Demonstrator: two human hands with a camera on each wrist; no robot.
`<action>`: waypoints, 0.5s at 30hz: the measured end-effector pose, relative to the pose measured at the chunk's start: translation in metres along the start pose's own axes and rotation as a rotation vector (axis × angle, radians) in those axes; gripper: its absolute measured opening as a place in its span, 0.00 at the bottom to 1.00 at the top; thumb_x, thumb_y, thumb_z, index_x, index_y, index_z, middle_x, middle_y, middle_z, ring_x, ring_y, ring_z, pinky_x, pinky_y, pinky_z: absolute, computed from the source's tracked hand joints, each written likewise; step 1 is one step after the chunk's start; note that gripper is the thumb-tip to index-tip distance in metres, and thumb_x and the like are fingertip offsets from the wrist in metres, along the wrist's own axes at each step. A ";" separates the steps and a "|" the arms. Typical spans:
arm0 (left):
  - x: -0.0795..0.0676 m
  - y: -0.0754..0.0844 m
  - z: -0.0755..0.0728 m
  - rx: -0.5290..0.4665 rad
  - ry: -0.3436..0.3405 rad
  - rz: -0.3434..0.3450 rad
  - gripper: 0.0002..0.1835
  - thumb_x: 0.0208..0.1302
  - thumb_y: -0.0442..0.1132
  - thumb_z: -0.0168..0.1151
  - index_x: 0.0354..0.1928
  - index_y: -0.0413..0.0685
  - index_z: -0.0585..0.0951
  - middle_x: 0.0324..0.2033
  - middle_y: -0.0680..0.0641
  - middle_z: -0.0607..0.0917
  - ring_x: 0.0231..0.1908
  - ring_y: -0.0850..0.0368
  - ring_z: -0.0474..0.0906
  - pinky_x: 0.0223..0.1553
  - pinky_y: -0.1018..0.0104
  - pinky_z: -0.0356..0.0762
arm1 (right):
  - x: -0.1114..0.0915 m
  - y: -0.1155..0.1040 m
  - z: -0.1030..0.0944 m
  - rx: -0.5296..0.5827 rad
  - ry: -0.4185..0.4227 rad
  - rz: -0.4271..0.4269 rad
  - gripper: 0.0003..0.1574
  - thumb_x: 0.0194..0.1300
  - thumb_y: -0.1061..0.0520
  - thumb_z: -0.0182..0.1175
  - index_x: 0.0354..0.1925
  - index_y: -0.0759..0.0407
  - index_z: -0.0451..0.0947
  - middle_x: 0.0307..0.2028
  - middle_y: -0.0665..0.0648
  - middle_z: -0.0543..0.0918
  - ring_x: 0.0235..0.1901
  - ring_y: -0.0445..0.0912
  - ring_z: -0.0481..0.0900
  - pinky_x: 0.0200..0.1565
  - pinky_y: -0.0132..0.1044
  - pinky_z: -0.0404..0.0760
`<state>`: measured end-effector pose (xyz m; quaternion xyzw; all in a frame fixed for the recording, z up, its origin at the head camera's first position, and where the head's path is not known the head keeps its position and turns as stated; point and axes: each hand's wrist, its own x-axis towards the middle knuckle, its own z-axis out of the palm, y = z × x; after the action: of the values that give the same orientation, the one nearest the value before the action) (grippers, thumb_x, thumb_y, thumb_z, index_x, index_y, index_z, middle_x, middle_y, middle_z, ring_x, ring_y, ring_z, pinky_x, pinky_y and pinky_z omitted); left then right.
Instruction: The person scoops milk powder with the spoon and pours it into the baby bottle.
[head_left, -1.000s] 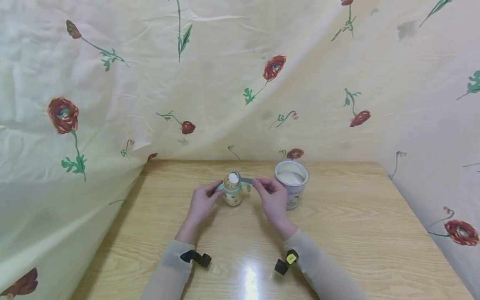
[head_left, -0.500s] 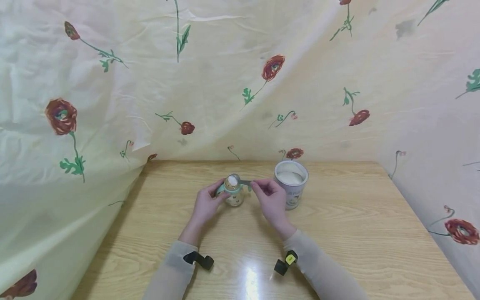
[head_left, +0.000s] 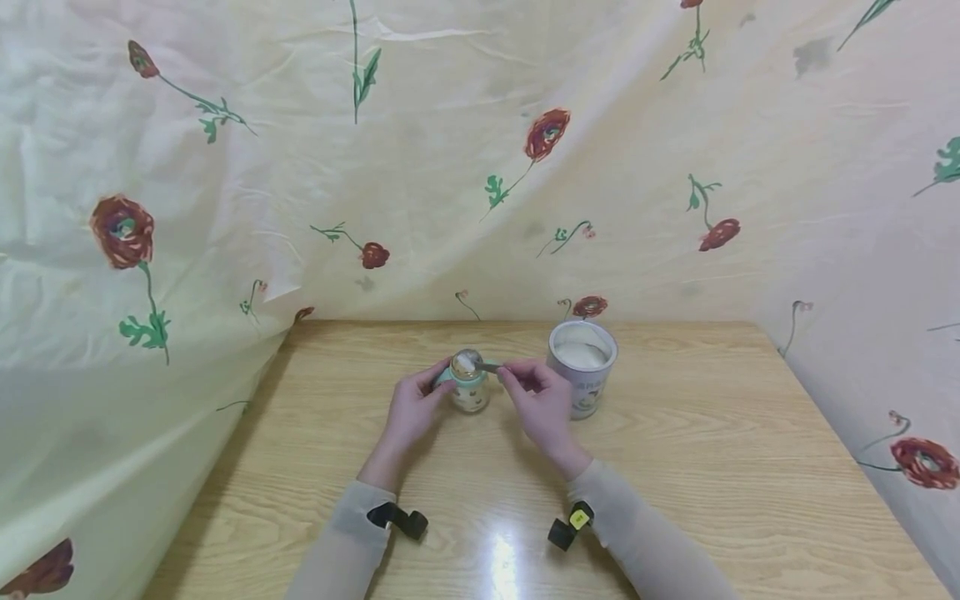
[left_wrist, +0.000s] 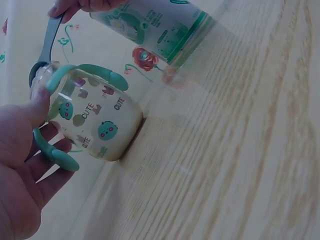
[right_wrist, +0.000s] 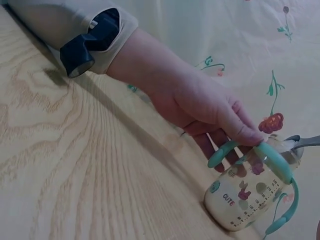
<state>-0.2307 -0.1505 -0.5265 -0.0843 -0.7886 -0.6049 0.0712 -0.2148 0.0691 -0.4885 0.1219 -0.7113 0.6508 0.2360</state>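
A clear baby bottle (head_left: 470,401) with mint-green handles and printed cartoon faces stands on the table. My left hand (head_left: 411,408) holds it around the neck and one handle, thumb near the collar in the left wrist view. Between thumb and fingers my right hand (head_left: 542,404) pinches a grey spoon (left_wrist: 49,41), its bowl tipped at the bottle's open mouth. Some white powder (head_left: 465,363) shows at the bowl. The right wrist view looks across at my left hand (right_wrist: 195,102) on the bottle (right_wrist: 240,200), the spoon entering from the right.
Right behind my right hand stands an open can (head_left: 587,390) with white powder inside. The wooden table (head_left: 675,433) ends at a flower-patterned cloth (head_left: 420,167) at the back and sides. Each wrist carries a small black camera.
The spoon has lowered and tipped into the bottle's mouth, and less white powder shows on it. My left hand has shifted right, closer around the bottle, which has moved slightly right.
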 end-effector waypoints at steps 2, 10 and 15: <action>0.001 0.000 0.002 0.007 0.006 0.004 0.30 0.69 0.41 0.75 0.72 0.47 0.79 0.67 0.44 0.82 0.68 0.45 0.78 0.71 0.52 0.75 | -0.001 -0.009 0.000 -0.013 -0.008 -0.051 0.04 0.63 0.75 0.72 0.35 0.73 0.85 0.34 0.68 0.90 0.28 0.38 0.80 0.32 0.21 0.78; 0.004 0.000 0.009 0.034 0.033 0.023 0.32 0.63 0.41 0.80 0.69 0.50 0.82 0.63 0.45 0.86 0.65 0.46 0.81 0.68 0.50 0.78 | -0.003 -0.016 -0.001 -0.033 -0.017 -0.197 0.06 0.60 0.77 0.72 0.35 0.72 0.85 0.32 0.66 0.90 0.26 0.39 0.80 0.32 0.21 0.78; 0.005 0.001 0.010 0.025 0.036 0.026 0.32 0.62 0.40 0.81 0.69 0.50 0.83 0.62 0.44 0.86 0.63 0.47 0.82 0.67 0.50 0.80 | 0.000 0.003 -0.001 -0.068 -0.019 -0.314 0.09 0.57 0.79 0.72 0.34 0.72 0.85 0.30 0.66 0.89 0.23 0.45 0.80 0.30 0.21 0.77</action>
<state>-0.2354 -0.1404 -0.5273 -0.0828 -0.7936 -0.5954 0.0944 -0.2158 0.0707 -0.4908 0.2296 -0.7071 0.5803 0.3323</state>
